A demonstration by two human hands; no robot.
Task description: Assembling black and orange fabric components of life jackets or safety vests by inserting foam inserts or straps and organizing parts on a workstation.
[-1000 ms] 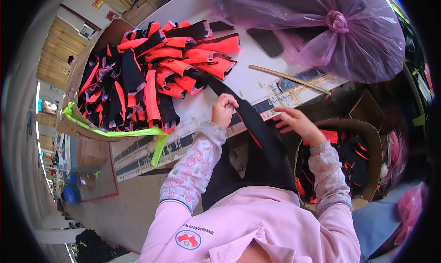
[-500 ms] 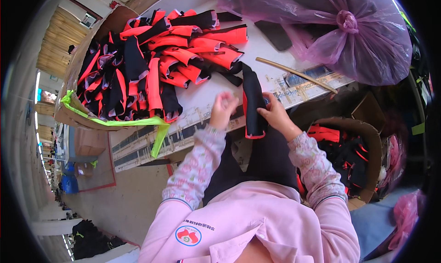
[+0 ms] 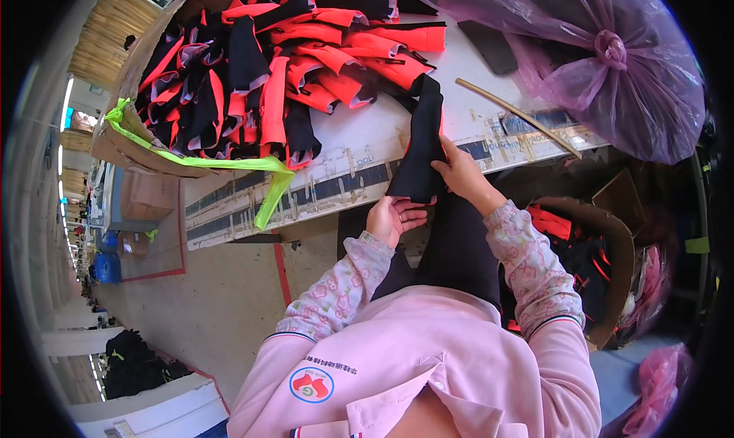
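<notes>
Now the long black fabric piece (image 3: 422, 144) hangs off the white table's edge (image 3: 359, 151) at frame centre, pulled clear of the orange-and-black pile (image 3: 290, 71); the right hand (image 3: 459, 170) grips it, the left hand (image 3: 391, 218) opens beneath its lower end.

A pale desk (image 3: 359, 144) was seen, its front edge marked with dark stripes. A heap of orange and black cloth pieces (image 3: 283, 63) was spread across it, beside a wooden stick (image 3: 520, 117), a tied purple plastic bag (image 3: 604, 56) and a dark flat piece (image 3: 489, 44).
</notes>
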